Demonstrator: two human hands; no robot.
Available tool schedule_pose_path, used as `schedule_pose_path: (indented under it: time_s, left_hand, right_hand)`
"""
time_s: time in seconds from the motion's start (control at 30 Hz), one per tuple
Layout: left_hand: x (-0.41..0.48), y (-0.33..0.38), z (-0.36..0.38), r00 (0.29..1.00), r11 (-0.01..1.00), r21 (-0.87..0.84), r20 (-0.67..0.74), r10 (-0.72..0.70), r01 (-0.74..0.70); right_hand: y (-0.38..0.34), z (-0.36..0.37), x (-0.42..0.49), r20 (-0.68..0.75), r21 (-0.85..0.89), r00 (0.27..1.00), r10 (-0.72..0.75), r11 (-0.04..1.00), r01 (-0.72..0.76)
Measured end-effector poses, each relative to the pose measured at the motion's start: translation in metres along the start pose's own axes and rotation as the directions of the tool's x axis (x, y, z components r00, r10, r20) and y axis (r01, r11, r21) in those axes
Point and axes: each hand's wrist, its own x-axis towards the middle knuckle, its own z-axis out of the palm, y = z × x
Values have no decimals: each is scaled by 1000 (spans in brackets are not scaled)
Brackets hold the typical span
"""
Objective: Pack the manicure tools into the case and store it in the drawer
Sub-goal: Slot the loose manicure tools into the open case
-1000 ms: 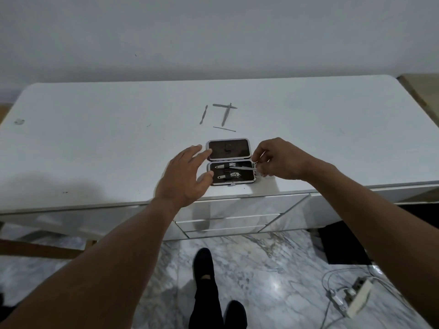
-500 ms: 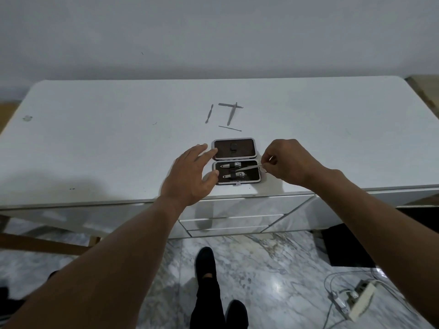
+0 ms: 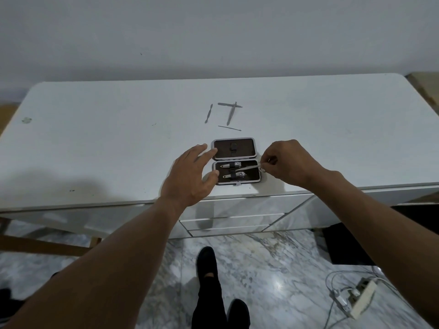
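A small dark-lined manicure case [image 3: 235, 149] lies open near the front edge of the white desk [image 3: 118, 143]. Its lower half holds two nail clippers [image 3: 231, 165] under a strap. My left hand [image 3: 190, 173] rests with spread fingers against the case's left side. My right hand [image 3: 288, 162] pinches the end of a thin metal tool [image 3: 249, 168] that lies slanted across the lower half. Several loose metal tools [image 3: 229, 113] lie on the desk behind the case.
Closed drawers [image 3: 228, 220] sit under the desk front, below the case. A power strip with cables [image 3: 356, 298] lies on the marble floor at the right. My feet [image 3: 209, 264] stand in front of the drawers. A wall runs behind the desk.
My right hand has drawn slightly right, still pinching the thin tool over the lower half of the case. My left hand stays at the case's left side.
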Motion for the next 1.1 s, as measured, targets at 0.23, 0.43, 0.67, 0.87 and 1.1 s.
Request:
schedule_pose_path:
  time_s: [0.23, 0.43, 0.67, 0.87, 1.1]
  left_hand:
    - [0, 0, 0, 1000, 1000, 1, -3, 0, 0]
    - [0, 1, 0, 1000, 1000, -1, -11, 6, -6]
    - [0, 0, -1, 1000, 1000, -10, 4, -1, 1]
    - [-1, 1, -2, 1000, 1000, -3, 8, 9, -9]
    - [-1, 3, -4, 1000, 1000, -4, 13, 24, -24]
  right_hand:
    - [-6, 7, 1, 15, -29, 1000, -27, 999, 28]
    - [-14, 11, 2, 8, -66, 997, -74, 995, 75]
    - [-16, 16, 5, 30, -75, 996, -82, 994, 84]
    - [-18, 18, 5, 43, -76, 996, -81, 994, 84]
    - [-20, 25, 8, 24, -22, 998, -66, 998, 67]
